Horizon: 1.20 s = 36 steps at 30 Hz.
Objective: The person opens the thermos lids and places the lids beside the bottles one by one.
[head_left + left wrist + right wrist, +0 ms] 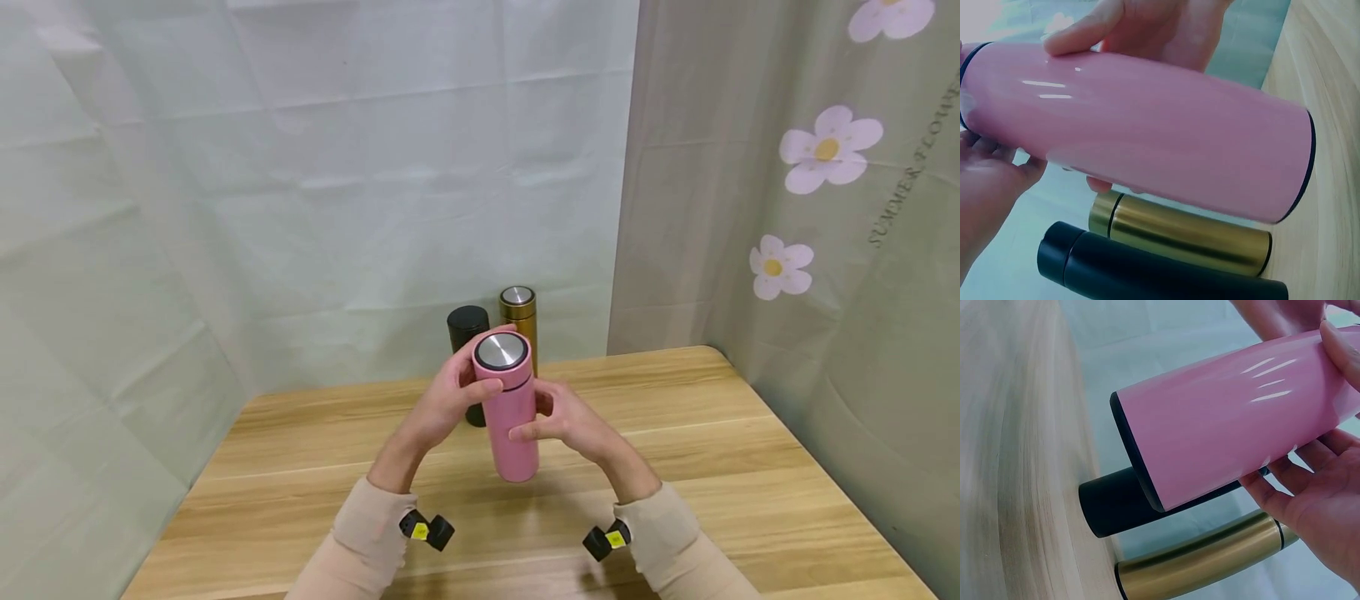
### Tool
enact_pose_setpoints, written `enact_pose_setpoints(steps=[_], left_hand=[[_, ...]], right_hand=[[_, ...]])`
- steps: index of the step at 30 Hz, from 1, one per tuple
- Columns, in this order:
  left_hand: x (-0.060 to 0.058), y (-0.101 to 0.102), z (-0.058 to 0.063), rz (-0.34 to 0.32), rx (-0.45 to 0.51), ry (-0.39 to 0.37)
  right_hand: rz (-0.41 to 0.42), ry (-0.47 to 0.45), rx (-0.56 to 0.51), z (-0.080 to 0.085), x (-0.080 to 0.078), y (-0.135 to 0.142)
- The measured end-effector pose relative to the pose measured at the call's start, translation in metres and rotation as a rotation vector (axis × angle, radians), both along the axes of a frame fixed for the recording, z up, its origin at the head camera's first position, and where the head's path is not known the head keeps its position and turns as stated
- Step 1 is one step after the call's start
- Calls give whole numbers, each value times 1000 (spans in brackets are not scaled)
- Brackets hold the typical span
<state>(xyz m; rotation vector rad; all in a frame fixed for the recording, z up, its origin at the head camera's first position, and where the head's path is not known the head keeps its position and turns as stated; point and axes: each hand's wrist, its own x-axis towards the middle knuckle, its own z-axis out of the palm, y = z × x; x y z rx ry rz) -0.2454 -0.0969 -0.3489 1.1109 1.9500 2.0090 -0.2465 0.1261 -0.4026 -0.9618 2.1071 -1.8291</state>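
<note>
Both hands hold a pink thermos bottle (507,415) with a silver-topped lid, roughly upright in the head view. Around the lid and upper part curls the left hand (442,400), its thumb on the near side. Lower down, the right hand (576,421) grips the body, thumb in front. The bottle's black-rimmed base (1138,453) seems to be just above the table. Behind it stand a black thermos bottle (467,323) and a gold one (519,313) with a silver top. The pink bottle and left hand partly cover both in the head view.
The wood-grain table (300,500) has a rounded far right corner. Pale curtain (375,208) hangs behind it, and flower-printed curtain (825,350) along the right. A small black wrist camera (427,530) sits on the left sleeve, another (606,540) on the right.
</note>
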Motion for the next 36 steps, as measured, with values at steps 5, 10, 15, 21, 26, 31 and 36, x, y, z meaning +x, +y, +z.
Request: enact_pose_setpoints(steps=[5,10,15,21,26,31,36], left_hand=[[2,3,0,54,54,-25],[3,8,1,93,113,-35],[3,9,1,75,108,-32],[0,4,0,-7,47,-23],[0,4,-2,16,39,-37],[3,9,0,108,61,-49],[6,13,2,177,73,-36]], right_hand=[[1,3,-2,1,1,-1],[-3,7,-8,1,2,-1],[-5,7,-9,2,2,-1],[-14,3,-8,1,1,0],[-4,-2,-10,0,1,0],[-3,3,-5,0,2,-1],[-11,7,4,0,2,-2]])
